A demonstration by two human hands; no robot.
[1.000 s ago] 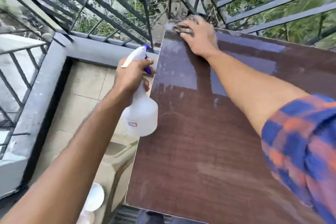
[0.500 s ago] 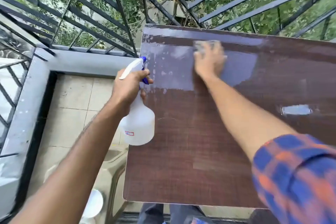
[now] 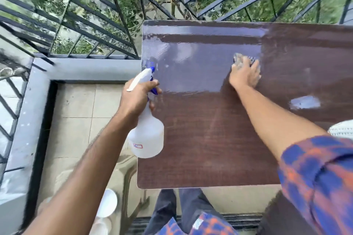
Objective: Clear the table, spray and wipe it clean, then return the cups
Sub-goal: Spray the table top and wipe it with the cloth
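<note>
— While our right hand lies flat on the cloth, fingers straight, pressing it onto the table, which way is the unwiped part?
— We judge right of the cloth and toward us. The wet sheen sits left of that hand, and a small wet spot sits right and nearer. The tabletop's long axis runs left-right, so strokes go that way. Right hand is nearer.
— Left hand?
— Our left hand is wrapped round the spray bottle neck, bottle upright at the table's left edge, nozzle toward the wet corner. Liquid level: we cannot tell.
— Cups?
— White cups sit low left, off the table. The one we see into shows nothing inside.
</note>
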